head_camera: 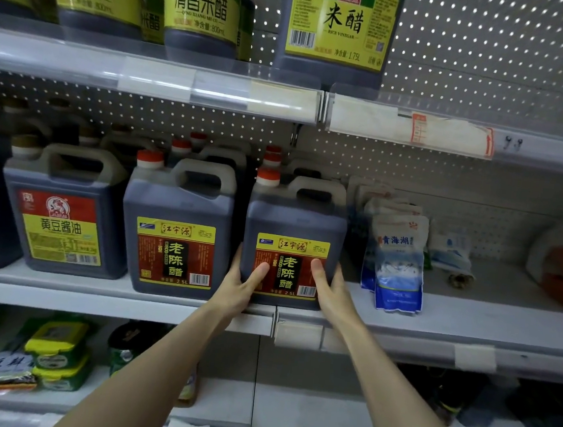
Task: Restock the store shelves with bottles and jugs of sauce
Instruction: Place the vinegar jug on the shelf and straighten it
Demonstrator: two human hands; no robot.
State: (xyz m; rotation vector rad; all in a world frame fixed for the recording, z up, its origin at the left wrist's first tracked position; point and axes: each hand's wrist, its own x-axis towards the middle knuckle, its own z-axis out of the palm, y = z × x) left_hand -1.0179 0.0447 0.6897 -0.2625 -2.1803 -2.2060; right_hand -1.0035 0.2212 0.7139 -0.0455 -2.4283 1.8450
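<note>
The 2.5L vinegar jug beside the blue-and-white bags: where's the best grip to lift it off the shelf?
Take the vinegar jug by its top handle, coming from the front: the loop opening faces the aisle, while a second jug and bags flank its sides.

My left hand (238, 286) and right hand (331, 294) flank the vinegar jug (295, 228) at the front edge of the middle shelf (469, 322). Its twin jug (178, 217) stands just left, bags (398, 259) just right, more jugs (224, 156) behind.
</note>
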